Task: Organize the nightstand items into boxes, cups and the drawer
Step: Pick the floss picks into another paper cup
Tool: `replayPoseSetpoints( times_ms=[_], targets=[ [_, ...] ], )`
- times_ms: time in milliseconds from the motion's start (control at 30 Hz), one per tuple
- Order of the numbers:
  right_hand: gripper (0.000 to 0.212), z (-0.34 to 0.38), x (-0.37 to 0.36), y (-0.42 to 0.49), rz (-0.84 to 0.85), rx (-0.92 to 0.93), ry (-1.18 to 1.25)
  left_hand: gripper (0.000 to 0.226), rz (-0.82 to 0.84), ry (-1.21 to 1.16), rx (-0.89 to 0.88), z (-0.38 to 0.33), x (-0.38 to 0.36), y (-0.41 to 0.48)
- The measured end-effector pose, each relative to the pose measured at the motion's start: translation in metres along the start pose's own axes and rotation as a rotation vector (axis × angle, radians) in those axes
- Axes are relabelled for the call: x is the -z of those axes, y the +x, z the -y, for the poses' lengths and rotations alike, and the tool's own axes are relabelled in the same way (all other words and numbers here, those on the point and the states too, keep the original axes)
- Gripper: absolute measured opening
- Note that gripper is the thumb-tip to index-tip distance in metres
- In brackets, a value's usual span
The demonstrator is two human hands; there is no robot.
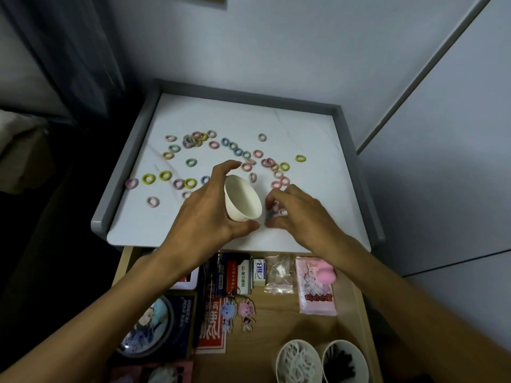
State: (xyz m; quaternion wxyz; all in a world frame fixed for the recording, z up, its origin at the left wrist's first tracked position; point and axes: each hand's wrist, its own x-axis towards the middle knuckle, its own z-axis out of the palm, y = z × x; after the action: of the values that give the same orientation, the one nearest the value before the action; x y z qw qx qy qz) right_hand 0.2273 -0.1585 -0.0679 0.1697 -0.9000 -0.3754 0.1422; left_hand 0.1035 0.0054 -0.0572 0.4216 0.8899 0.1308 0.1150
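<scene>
While left hand (206, 208) grips paper cup (242, 199) | right hand (297, 214) pinches hair ties (275, 212) | eraser (259, 272) reads "4B"

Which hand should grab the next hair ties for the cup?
Right. The left hand is occupied holding the paper cup tilted toward the right hand, which already pinches a few hair ties beside the cup's mouth and sits nearest the pink ones.
</scene>
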Motion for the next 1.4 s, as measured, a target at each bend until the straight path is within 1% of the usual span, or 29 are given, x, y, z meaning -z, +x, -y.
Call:
replayPoseSetpoints(
  times_ms=[67, 133, 267, 333, 400, 533, 633, 700, 767, 833, 900, 967, 1033, 1067, 1100, 1133, 1167, 1200, 1267, 1333, 1400],
  targets=[
    [0.021, -0.002, 0.002, 0.002, 0.000, 0.050, 0.037, 0.098, -0.003, -0.001, 0.001, 0.000, 0.000, 0.000],
    [0.016, -0.005, 0.003, 0.005, -0.007, 0.056, 0.032, 0.099, 0.002, -0.003, 0.004, -0.001, 0.000, -0.001],
    [0.005, -0.005, 0.003, 0.009, 0.010, 0.059, -0.127, 0.099, 0.004, -0.004, 0.011, 0.000, -0.001, -0.001],
    [0.010, -0.005, 0.003, 0.011, 0.021, 0.067, -0.199, 0.099, 0.006, -0.003, 0.014, 0.000, -0.003, -0.001],
    [0.013, -0.007, 0.004, 0.013, 0.027, 0.045, -0.180, 0.099, 0.009, -0.001, 0.013, 0.000, -0.004, -0.001],
    [0.011, -0.011, 0.010, 0.018, 0.007, -0.014, -0.037, 0.098, 0.016, 0.003, 0.012, 0.001, -0.004, -0.001],
    [0.013, -0.005, 0.028, 0.018, -0.078, -0.054, 0.249, 0.097, 0.018, 0.013, 0.003, 0.000, -0.005, 0.000],
    [0.012, 0.008, 0.041, 0.014, -0.155, -0.003, 0.465, 0.098, 0.020, 0.017, 0.002, 0.000, -0.007, 0.000],
    [0.014, 0.028, 0.045, 0.008, -0.151, 0.089, 0.609, 0.099, 0.030, 0.006, -0.004, 0.000, -0.009, 0.001],
    [0.018, 0.045, 0.037, 0.000, -0.065, 0.191, 0.575, 0.099, 0.043, -0.039, -0.020, -0.001, -0.012, 0.001],
    [0.028, 0.051, 0.027, -0.002, -0.006, 0.236, 0.494, 0.098, 0.038, -0.072, -0.029, 0.000, -0.013, 0.001],
    [0.030, 0.044, 0.030, 0.002, -0.058, 0.216, 0.566, 0.096, 0.018, -0.068, -0.022, 0.000, -0.011, 0.002],
    [0.023, 0.027, 0.036, 0.012, -0.182, 0.147, 0.650, 0.095, -0.001, -0.041, 0.004, 0.000, -0.009, 0.002],
    [0.020, 0.014, 0.038, 0.019, -0.253, 0.099, 0.609, 0.094, -0.006, -0.036, 0.010, 0.001, -0.008, 0.002],
    [0.018, 0.000, 0.039, 0.027, -0.308, 0.046, 0.515, 0.094, -0.005, -0.037, 0.014, 0.001, -0.007, 0.001],
    [0.021, -0.015, 0.039, 0.037, -0.337, -0.018, 0.394, 0.094, -0.001, -0.039, 0.019, 0.001, -0.006, 0.001],
    [0.030, -0.031, 0.037, 0.045, -0.319, -0.085, 0.290, 0.095, 0.003, -0.041, 0.024, 0.002, -0.006, 0.001],
    [0.039, -0.046, 0.036, 0.051, -0.262, -0.153, 0.215, 0.095, 0.008, -0.040, 0.028, 0.002, -0.005, 0.001],
    [0.051, -0.063, 0.032, 0.058, -0.146, -0.231, 0.155, 0.096, 0.012, -0.035, 0.034, 0.002, -0.004, 0.001],
    [0.054, -0.067, 0.026, 0.059, -0.090, -0.200, 0.144, 0.096, 0.013, -0.029, 0.040, 0.003, -0.003, 0.002],
    [0.054, -0.061, 0.018, 0.058, -0.082, -0.145, 0.165, 0.097, 0.014, -0.025, 0.045, 0.003, -0.001, 0.004]
  ],
)
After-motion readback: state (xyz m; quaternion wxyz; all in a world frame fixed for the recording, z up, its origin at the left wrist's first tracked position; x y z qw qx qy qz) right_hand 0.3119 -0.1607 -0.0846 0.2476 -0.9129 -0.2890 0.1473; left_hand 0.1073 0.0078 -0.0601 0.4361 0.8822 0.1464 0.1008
